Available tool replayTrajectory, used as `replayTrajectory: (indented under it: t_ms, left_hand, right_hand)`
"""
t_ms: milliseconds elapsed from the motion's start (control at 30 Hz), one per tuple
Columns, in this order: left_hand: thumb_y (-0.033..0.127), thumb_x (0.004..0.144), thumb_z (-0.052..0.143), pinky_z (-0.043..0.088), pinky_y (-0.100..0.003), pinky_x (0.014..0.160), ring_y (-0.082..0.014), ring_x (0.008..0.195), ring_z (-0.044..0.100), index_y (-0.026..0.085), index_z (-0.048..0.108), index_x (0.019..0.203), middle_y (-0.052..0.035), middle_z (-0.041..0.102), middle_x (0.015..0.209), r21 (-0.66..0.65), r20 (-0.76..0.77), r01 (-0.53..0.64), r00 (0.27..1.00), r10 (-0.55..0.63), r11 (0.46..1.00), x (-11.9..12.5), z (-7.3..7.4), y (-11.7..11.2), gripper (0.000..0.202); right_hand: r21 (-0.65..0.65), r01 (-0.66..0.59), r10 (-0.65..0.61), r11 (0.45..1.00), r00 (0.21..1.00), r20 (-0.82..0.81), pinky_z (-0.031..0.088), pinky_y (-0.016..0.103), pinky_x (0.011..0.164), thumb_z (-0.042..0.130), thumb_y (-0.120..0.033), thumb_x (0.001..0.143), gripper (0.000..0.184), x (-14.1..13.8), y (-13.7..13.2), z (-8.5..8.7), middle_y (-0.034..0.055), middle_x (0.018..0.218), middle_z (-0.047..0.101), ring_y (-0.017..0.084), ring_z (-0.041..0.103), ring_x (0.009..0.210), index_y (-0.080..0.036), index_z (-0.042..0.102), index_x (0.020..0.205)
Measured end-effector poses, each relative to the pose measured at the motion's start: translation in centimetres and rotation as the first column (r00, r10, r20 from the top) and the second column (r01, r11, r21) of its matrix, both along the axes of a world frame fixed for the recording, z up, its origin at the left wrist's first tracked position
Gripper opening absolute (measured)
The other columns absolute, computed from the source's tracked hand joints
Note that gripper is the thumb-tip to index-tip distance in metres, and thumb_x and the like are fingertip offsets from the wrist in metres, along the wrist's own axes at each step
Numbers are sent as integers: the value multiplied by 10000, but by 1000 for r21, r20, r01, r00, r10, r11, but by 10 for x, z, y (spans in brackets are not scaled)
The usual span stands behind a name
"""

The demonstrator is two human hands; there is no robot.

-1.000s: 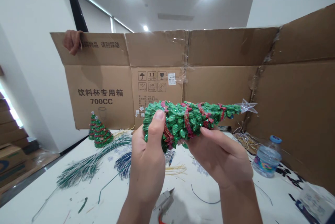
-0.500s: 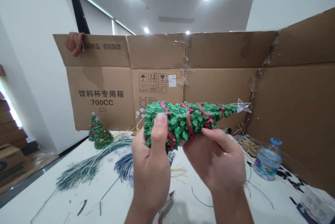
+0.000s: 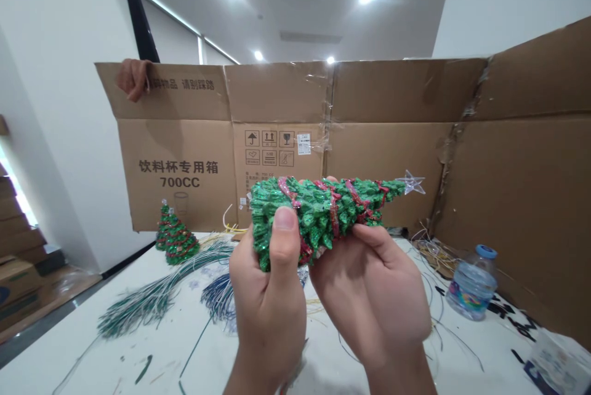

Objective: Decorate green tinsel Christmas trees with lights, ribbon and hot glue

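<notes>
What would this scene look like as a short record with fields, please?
left hand: grips the wide base of the tree, thumb in front
right hand: holds the tree's middle from below
tree: green, wound with red garland, lying sideways, tip to the right
star: clear, on the tree's tip
table: white; small trees at far left, green wires, bottle at right
cardboard wall: stands behind the table
other hand: another person's, on the wall's top left edge

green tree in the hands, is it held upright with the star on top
No, the green tree is held sideways between left hand and right hand, its star pointing right.
</notes>
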State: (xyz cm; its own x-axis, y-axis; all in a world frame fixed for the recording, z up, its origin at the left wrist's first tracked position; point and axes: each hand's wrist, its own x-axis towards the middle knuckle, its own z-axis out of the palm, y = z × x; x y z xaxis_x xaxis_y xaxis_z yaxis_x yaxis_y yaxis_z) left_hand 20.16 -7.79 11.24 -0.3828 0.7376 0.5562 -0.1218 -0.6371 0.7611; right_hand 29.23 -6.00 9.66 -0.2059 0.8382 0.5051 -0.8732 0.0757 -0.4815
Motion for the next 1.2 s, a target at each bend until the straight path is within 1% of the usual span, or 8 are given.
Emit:
replayTrajectory:
  t_ms: [100,267,467,667,800,933,1067,1200]
  left_hand:
    - [527,973,807,448,-252,556,-144,612,502,226,590,662,30,558,648,53,-3,-25,1000,25,998,-1,-3,3,484]
    - [446,1026,759,459,-224,535,-129,606,505,220,595,693,36,558,665,120,-45,-39,998,45,992,-4,-10,7,435]
    - [441,1020,771,448,-218,533,-125,602,496,218,573,690,36,540,655,116,-52,-58,997,64,992,-5,-12,6,445]
    - [518,986,789,420,-250,493,-136,576,468,221,587,672,28,527,642,121,10,-18,1000,17,993,-2,-8,7,477]
    - [544,974,790,359,-264,450,-134,546,407,229,522,645,32,458,626,89,41,-10,999,7,996,-2,-10,8,528]
    - [536,979,786,394,-265,491,-147,584,430,232,534,657,25,472,649,67,47,33,998,-36,997,-4,-12,9,509]
    - [504,995,776,387,-266,495,-144,584,428,231,553,663,27,483,662,77,50,26,998,-29,997,-4,-14,10,485]
    - [503,973,806,378,-279,496,-145,573,400,235,539,657,32,450,651,84,82,40,996,-47,996,-4,-14,13,493]
  right_hand:
    - [-55,-7,5,998,999,-36,442,584,1328,512,-335,944,447,-4,-4,4,20,1169,890,294,735,1366,-350,801,1285]
    - [-134,-29,14,991,994,-109,452,548,1325,509,-277,876,470,-7,-9,9,13,1122,895,268,761,1317,-323,805,1238]
    - [-122,-47,32,991,992,-124,472,549,1309,527,-269,841,460,-6,-9,8,18,1112,899,277,779,1283,-318,809,1201]
    - [-91,-18,6,996,992,-125,455,544,1323,543,-251,842,454,-9,-11,7,16,1127,899,272,767,1309,-317,812,1202]
    - [-69,-7,-2,998,992,-126,442,550,1332,557,-247,855,446,-9,-12,4,19,1147,896,271,748,1343,-318,813,1213]
    - [-74,0,-9,997,993,-120,430,559,1341,564,-260,855,455,-9,-12,4,20,1162,893,270,726,1376,-321,810,1232]
    - [-68,-5,-3,998,994,-113,421,568,1345,551,-275,862,465,-11,-12,6,28,1167,892,277,718,1390,-316,809,1247]
    - [-63,0,-7,998,993,-118,415,568,1348,541,-277,869,476,-12,-13,8,30,1172,892,280,718,1392,-309,807,1262]
